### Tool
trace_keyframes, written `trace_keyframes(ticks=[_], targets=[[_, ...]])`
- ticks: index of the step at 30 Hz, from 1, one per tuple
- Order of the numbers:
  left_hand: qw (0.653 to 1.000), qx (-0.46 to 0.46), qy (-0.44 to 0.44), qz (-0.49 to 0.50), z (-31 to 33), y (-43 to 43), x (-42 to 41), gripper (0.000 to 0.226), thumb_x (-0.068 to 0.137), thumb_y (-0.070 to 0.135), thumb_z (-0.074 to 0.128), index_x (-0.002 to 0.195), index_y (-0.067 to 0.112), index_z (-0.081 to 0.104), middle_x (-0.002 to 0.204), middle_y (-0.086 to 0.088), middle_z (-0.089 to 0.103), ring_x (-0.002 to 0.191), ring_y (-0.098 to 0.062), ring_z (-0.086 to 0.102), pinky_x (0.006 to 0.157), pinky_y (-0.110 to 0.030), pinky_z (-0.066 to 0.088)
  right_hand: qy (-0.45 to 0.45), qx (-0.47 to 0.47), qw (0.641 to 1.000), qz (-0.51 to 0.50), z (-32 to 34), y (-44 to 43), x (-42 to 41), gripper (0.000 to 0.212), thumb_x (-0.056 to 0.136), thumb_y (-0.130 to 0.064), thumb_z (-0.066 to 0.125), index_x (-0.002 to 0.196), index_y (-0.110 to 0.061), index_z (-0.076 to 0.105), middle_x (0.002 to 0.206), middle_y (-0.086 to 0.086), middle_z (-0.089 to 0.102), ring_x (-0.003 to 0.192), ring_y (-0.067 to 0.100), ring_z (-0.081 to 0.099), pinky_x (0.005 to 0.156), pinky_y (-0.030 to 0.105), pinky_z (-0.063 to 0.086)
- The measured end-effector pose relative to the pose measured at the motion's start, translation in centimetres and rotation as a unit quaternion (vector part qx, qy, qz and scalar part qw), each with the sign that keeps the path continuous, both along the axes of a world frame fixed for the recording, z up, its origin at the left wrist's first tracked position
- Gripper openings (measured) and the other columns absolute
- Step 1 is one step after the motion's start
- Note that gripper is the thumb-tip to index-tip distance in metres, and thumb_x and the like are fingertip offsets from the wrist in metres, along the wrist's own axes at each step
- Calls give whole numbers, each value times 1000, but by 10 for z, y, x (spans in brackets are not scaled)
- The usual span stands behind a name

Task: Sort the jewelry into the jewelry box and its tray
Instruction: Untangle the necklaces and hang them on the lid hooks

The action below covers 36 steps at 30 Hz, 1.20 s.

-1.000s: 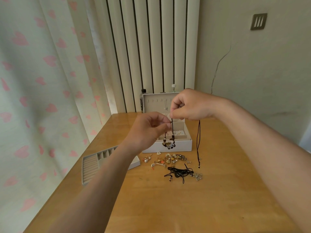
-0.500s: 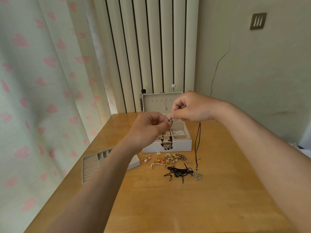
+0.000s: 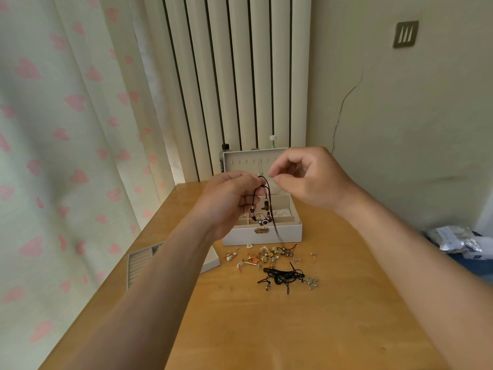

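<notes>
The right hand has let go of the cord necklace and hovers just beside it, fingers loosely curled and empty. The left hand pinches the looped cord above the open jewelry box near the table's far edge. The tray lies at the left edge.

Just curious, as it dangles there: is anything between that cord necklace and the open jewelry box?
Nothing visible does. The cord necklace hangs from the left hand, overlapping the open jewelry box in this view; the lid stands upright behind.

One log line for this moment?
left hand: holds camera-pendant cord necklace | right hand: beside its loop, grip unclear | jewelry box: open
</notes>
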State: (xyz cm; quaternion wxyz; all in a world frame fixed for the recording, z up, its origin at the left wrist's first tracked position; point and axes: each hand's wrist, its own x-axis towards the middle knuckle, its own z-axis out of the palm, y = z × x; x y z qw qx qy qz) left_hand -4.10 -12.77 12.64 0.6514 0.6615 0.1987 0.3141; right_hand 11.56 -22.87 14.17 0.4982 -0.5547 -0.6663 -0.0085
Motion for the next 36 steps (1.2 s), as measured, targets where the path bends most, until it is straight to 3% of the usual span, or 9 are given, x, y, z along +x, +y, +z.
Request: trace_keyframes(ticks=[3,7,11,16,20,24,30,33,36], targets=[[1000,3,4,9,1,0,1,12,91,4,60,91,4,72,75,-8,64,67,-16,56,62,-26,46,-20,-31,999,-14,-2,0,-3,2,83,-13,76,84,-16,77,76,-7,70,70,9,62,61,23,51],[999,2,-6,46,0,2,1,12,89,6,68,97,-2,73,75,-9,66,66,-14,59,64,-26,46,-16,-48,997,-62,-4,3,-4,7,82,-28,79,84,-22,77,75,-9,71,72,9,63,63,27,54],[999,9,-11,50,2,5,-3,13,89,7,70,98,-1,74,75,-7,71,65,-12,63,60,-22,49,9,-94,994,-57,-1,8,-6,4,84,-25,78,87,-22,79,78,-9,73,72,4,66,67,24,55],[996,50,19,67,3,10,-8,11,87,15,75,94,7,78,83,-9,73,77,-18,62,69,-30,51,52,-128,989,-44,3,13,-13,9,86,-18,75,77,-19,74,62,-12,64,53,-4,55,48,9,40],[993,75,30,85,3,10,-13,11,88,12,74,98,7,75,83,-7,75,77,-18,64,71,-32,51,46,-150,987,-41,7,16,-19,14,91,-14,68,77,-12,70,60,-10,59,48,-1,52,45,11,40],[988,140,21,59,6,12,-24,31,88,7,73,115,19,64,85,-7,76,79,-17,70,73,-33,54,43,-179,982,-45,16,15,-21,17,94,-15,62,84,-2,67,64,3,57,43,1,50,44,23,43],[965,257,35,45,13,13,-26,27,87,14,76,112,21,70,75,-8,71,72,-20,65,77,-40,57,21,-197,980,-38,32,10,-26,17,95,-15,61,88,0,68,66,6,56,41,0,49,46,28,44],[941,331,58,51,17,14,-25,13,89,15,74,102,16,73,76,-1,72,72,-17,67,73,-34,58,13,-200,979,-39,35,9,-28,15,94,-15,62,86,-4,69,65,5,57,41,3,49,46,28,44],[925,368,66,60,22,13,-24,4,90,12,70,88,9,72,74,1,67,66,-6,61,64,-19,51,14,-201,979,-43,37,7,-29,14,94,-15,63,85,-6,69,64,3,58,41,4,50,46,27,44]])
